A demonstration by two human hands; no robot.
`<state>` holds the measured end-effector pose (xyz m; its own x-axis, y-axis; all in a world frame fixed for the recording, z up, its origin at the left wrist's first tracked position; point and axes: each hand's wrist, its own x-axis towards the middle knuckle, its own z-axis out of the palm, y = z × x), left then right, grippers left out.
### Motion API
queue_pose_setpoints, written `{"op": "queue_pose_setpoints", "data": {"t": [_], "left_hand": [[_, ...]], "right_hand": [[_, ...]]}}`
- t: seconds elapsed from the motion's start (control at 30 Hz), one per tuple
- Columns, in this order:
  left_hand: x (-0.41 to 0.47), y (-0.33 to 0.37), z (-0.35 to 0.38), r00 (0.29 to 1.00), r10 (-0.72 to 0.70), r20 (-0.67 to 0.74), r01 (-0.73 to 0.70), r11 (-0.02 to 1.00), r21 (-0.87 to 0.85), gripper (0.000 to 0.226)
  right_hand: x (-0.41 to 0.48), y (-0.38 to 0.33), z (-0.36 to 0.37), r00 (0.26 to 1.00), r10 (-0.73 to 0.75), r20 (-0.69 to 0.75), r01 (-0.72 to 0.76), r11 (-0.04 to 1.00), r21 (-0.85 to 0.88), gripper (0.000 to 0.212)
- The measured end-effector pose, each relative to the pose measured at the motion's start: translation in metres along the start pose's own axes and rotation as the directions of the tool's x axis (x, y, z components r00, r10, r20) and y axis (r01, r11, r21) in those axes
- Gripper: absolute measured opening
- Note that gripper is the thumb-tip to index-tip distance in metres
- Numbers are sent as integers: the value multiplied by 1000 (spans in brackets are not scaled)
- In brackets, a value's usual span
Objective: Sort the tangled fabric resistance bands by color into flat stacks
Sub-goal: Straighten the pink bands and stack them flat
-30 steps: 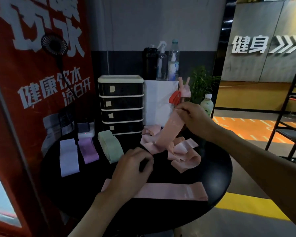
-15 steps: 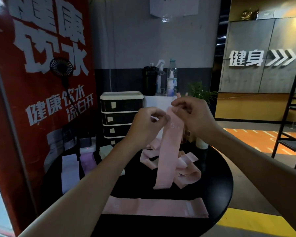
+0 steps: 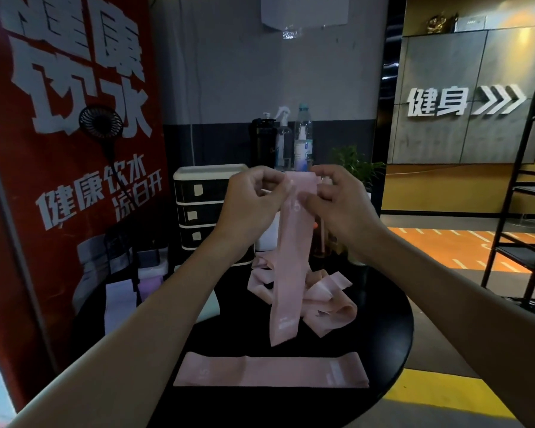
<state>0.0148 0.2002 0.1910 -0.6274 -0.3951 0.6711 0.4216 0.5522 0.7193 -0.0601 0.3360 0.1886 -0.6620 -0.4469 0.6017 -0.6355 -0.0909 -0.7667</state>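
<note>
A pink resistance band [image 3: 288,273] hangs straight down over the round black table [image 3: 383,335]. My left hand [image 3: 247,202] and my right hand [image 3: 337,199] both pinch its top edge, held up at chest height. Behind its lower end lies a tangled heap of pink bands [image 3: 325,298]. One pink band [image 3: 272,372] lies flat near the table's front edge. At the table's left sit a white band [image 3: 119,307] and a purple band [image 3: 150,285]; my left forearm hides the area beside them.
A black-and-white drawer unit [image 3: 198,208] stands at the back of the table, with bottles [image 3: 303,140] and a plant [image 3: 357,163] behind. A red banner [image 3: 68,149] with a small fan [image 3: 101,120] fills the left. A black metal rack [image 3: 525,211] stands at right.
My left hand left the flat band on the table and rose to join my right hand on the hanging band. Both hands lifted it higher, clear of the tangled heap.
</note>
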Motion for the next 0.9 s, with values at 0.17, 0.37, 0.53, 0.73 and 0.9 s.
{"op": "queue_pose_setpoints", "data": {"t": [0.17, 0.37, 0.53, 0.73, 0.9], "left_hand": [[1, 5, -3, 999, 9, 53, -10, 1000, 27, 9], [3, 10, -4, 997, -48, -54, 45, 998, -54, 10], [3, 9, -9, 998, -57, -42, 55, 997, -52, 11], [6, 6, -18, 987, -75, -139, 63, 994, -91, 8], [5, 1, -33, 969, -97, -225, 75, 991, -107, 8]], "right_hand": [[-3, -3, 4, 999, 42, 0, -42, 997, 69, 50], [-6, 1, 9, 986, 131, 106, -147, 977, 152, 57], [-10, 7, 10, 978, 162, 131, -187, 960, 208, 59], [-20, 20, 15, 927, 230, 295, -328, 878, 349, 50], [-37, 33, 16, 875, 232, 425, -382, 870, 311, 36]]}}
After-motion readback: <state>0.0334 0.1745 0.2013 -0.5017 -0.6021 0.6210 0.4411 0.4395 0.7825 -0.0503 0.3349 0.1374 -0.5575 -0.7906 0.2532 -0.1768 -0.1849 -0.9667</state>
